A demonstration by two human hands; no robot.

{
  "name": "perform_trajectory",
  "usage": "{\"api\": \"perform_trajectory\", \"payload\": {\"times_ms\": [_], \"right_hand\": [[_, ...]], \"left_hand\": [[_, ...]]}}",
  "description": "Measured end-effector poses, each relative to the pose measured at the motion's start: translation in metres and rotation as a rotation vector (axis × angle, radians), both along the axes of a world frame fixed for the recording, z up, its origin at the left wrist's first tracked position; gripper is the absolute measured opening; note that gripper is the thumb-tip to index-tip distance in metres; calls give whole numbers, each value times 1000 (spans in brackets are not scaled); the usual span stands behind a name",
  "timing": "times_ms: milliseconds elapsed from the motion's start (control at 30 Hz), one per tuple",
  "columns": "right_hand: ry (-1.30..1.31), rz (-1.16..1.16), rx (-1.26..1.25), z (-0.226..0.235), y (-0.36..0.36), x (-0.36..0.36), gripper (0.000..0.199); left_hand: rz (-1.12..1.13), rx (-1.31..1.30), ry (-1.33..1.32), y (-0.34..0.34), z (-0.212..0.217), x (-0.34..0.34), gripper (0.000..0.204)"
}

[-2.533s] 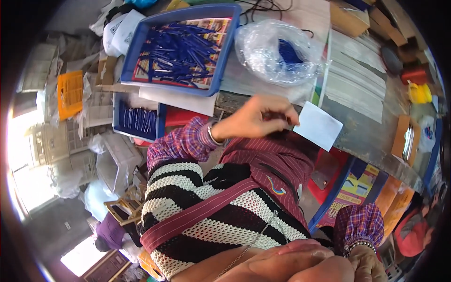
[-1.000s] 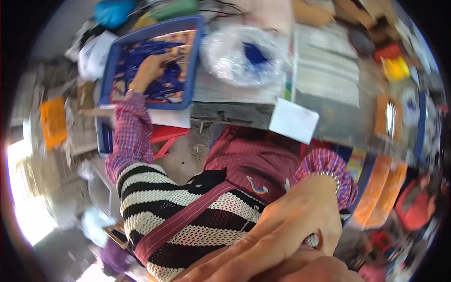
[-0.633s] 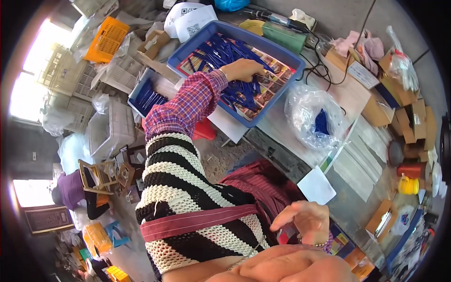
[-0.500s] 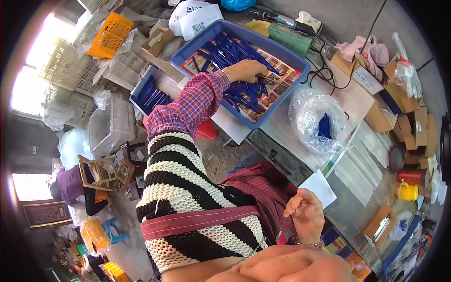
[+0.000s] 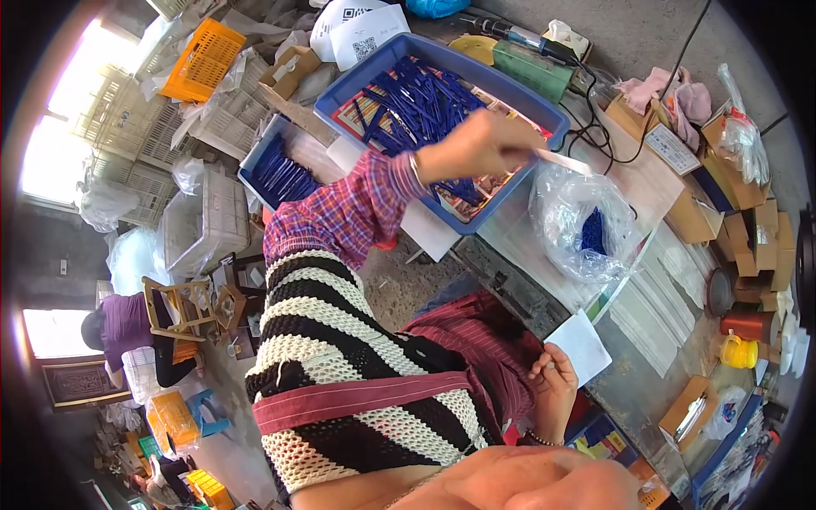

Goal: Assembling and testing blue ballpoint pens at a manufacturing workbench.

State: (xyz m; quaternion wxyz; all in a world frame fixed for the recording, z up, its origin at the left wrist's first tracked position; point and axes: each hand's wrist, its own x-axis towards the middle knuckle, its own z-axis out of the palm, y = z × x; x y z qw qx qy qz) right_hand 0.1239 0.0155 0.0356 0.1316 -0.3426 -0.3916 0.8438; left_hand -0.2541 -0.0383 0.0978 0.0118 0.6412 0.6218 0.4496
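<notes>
My left hand, in a checked sleeve, is closed on a pale flat strip at the right side of a blue tray. What the strip is I cannot make out. Inside the tray, many thin dark-blue pieces lie heaped on printed paper. My right hand is held up beside my lap, palm showing. Its fingers are loosely bent and slightly apart, and I see nothing in it. Next to it lies a white sheet. Right of the tray, a clear plastic bag contains more blue pieces.
A smaller blue bin of blue pieces stands left of the tray. Behind are a green box, a corded tool and black cable. Cardboard boxes line the right. Another person is bent over at far left.
My left hand has lifted from the heap and moved right toward the plastic bag, with the pale strip now showing. My right hand has shifted slightly, its fingers a little more apart.
</notes>
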Motion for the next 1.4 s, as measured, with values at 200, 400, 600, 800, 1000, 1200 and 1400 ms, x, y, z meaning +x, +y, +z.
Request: {"api": "perform_trajectory", "payload": {"times_ms": [200, 400, 600, 800, 1000, 1200, 1400], "right_hand": [[172, -150, -325, 28, -4, -25, 34], [360, -321, -612, -4, 10, 7, 26], [325, -385, -559, -4, 14, 16, 20], [365, -353, -683, -16, 9, 25, 23], [411, -301, -685, -20, 0, 35, 28], [337, -343, -698, -28, 1, 39, 29], [256, -314, -601, -32, 0, 31, 29]], "left_hand": [[-771, 120, 177, 25, -2, 126, 14], [-975, 169, 398, 40, -34, 185, 18], [-945, 17, 294, 49, -33, 182, 14], [-267, -301, 419, 119, -46, 111, 20], [-131, -574, 484, 132, -79, 92, 17], [-98, -596, 471, 136, -80, 101, 13], [-183, -481, 284, 138, -89, 80, 20]]}}
